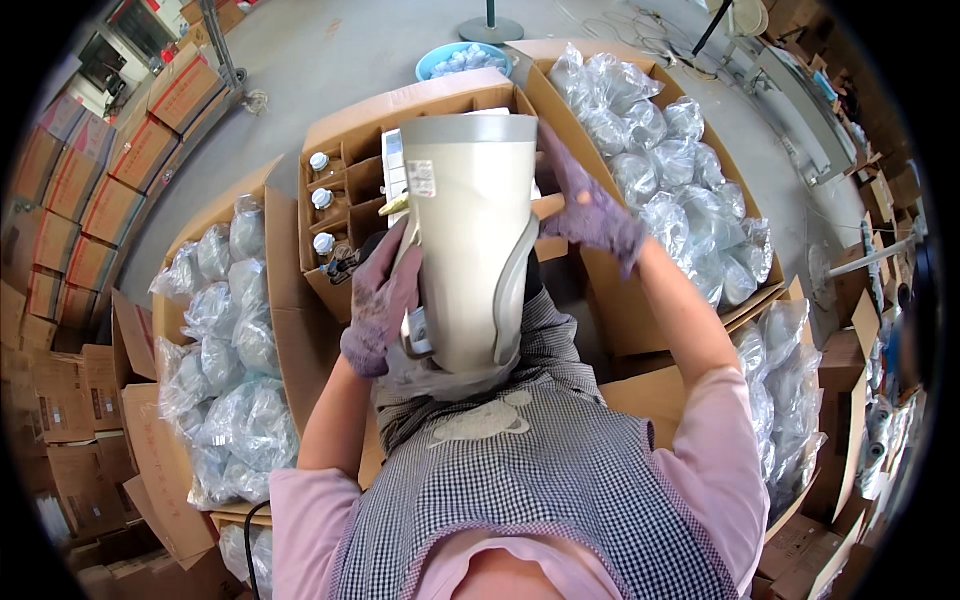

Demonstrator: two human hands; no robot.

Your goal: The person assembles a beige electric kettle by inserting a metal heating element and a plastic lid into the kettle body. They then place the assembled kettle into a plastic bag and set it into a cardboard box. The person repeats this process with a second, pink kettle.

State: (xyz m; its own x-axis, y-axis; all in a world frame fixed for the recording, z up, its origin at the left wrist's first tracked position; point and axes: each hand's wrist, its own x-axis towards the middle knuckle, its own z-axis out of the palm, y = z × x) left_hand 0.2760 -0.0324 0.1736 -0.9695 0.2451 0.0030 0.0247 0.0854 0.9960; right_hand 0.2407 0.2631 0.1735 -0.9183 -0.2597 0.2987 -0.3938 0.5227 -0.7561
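Observation:
A large cream jug with a grey rim and a grey side handle stands in front of my lap. Clear plastic film lies around its lower end. My left hand, in a stained purple glove, grips the jug's left side. On the right, my right hand wears a matching glove; its fingers are spread beside the rim and handle, and some fingertips are hidden by the jug. Behind the jug sits a divided carton with several white-capped bottles in its left compartments.
Cartons of plastic-wrapped items stand at my left, with more wrapped items at far right and others near right. Beyond the divided carton is a blue basin. Stacked boxes line the left; a stand base rises behind.

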